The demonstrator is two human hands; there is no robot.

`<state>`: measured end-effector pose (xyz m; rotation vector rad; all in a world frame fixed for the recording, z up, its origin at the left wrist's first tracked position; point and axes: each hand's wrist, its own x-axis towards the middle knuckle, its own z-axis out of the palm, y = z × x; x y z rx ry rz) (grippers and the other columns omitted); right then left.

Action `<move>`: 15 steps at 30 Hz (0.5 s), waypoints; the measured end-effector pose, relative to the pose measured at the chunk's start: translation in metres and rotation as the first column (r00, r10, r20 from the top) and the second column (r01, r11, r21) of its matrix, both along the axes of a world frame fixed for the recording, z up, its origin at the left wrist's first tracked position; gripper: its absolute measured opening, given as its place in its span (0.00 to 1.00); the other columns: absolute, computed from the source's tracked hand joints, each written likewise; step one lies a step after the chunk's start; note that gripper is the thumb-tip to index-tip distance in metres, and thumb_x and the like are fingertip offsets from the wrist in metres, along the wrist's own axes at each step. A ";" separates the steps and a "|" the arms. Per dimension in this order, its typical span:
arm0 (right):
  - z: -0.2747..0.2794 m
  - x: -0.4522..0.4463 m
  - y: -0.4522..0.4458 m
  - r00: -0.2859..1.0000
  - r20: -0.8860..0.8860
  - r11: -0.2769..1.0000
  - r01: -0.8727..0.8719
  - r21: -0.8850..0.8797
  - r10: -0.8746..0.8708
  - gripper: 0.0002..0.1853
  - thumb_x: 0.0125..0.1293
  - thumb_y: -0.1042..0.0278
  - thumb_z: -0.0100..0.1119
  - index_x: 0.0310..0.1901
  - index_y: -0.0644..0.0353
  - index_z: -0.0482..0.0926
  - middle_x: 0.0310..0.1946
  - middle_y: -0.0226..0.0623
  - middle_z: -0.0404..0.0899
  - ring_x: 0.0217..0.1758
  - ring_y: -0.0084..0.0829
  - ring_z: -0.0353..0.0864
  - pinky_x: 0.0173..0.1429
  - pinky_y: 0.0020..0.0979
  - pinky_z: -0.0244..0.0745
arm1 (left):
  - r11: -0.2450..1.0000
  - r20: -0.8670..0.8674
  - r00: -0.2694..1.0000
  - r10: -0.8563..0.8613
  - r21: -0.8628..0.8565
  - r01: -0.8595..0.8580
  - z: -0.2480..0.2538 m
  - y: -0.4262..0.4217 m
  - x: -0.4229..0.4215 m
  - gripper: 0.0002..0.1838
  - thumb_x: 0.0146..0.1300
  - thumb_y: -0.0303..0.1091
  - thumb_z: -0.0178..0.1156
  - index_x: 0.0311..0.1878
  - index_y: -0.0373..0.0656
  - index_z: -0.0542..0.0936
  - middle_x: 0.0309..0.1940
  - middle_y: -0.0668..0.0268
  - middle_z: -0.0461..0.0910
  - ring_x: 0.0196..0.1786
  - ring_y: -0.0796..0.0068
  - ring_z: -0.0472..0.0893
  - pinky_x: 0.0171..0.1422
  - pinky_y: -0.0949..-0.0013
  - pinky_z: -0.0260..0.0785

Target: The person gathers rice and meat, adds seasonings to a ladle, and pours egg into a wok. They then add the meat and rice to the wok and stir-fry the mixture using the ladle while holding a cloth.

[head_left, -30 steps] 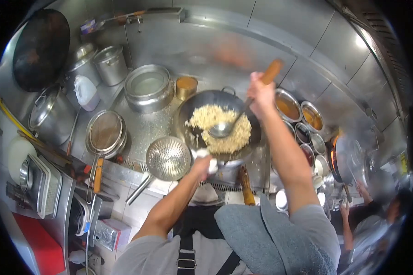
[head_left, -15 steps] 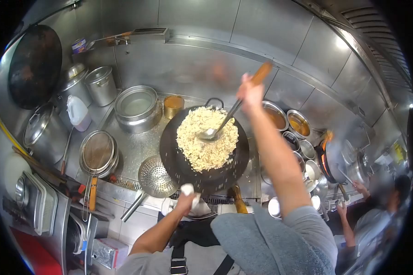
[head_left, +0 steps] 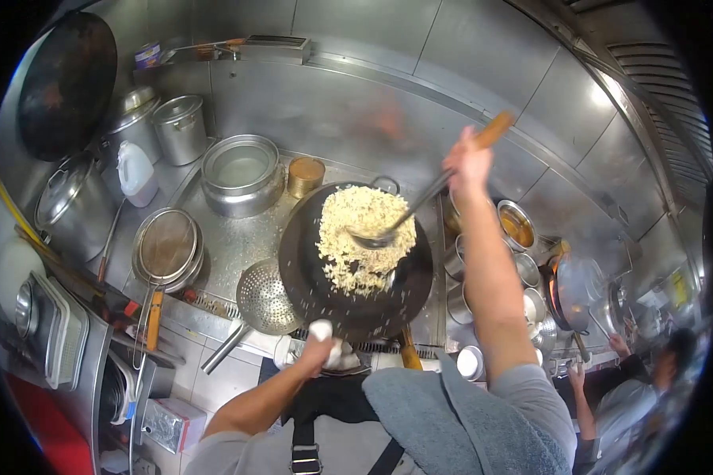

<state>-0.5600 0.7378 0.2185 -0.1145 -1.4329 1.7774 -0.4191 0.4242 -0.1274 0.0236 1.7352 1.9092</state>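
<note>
A dark wok (head_left: pixel 301 277) holds a heap of fried rice (head_left: pixel 364 207), with loose grains scattered over its near side. My right hand (head_left: pixel 470 165), raised beyond the wok's right side, is closed round the shaft of a ladle (head_left: pixel 429 198) just below its wooden end. The ladle's bowl rests in the rice and is slightly blurred. At the wok's near rim my left hand (head_left: pixel 317 352) is closed on a folded white cloth (head_left: pixel 322 329). Whatever part of the wok lies under the cloth is hidden.
A perforated strainer (head_left: pixel 268 297) lies left of the wok, near a large pot (head_left: pixel 242 174) and a tin (head_left: pixel 305 176). A sieve (head_left: pixel 166 244) sits further left. Several containers (head_left: pixel 516 226) crowd the right. A co-worker (head_left: pixel 626 412) stands by a flaming wok (head_left: pixel 566 293).
My right hand has moved right with the ladle, whose handle now leans lower. The rice has shifted up the wok's far side, baring more of its near surface. My left hand keeps its hold.
</note>
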 end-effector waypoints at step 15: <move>-0.010 -0.009 -0.002 0.994 0.062 0.995 -0.097 0.027 0.095 0.21 0.66 0.50 0.61 0.26 0.50 0.61 0.13 0.21 0.58 0.12 0.17 0.56 0.16 0.24 0.53 | 0.992 0.019 0.999 0.046 0.115 -0.048 -0.053 0.009 -0.018 0.28 0.57 0.24 0.57 0.62 0.34 0.65 0.51 0.58 0.76 0.50 0.67 0.78 0.51 0.64 0.73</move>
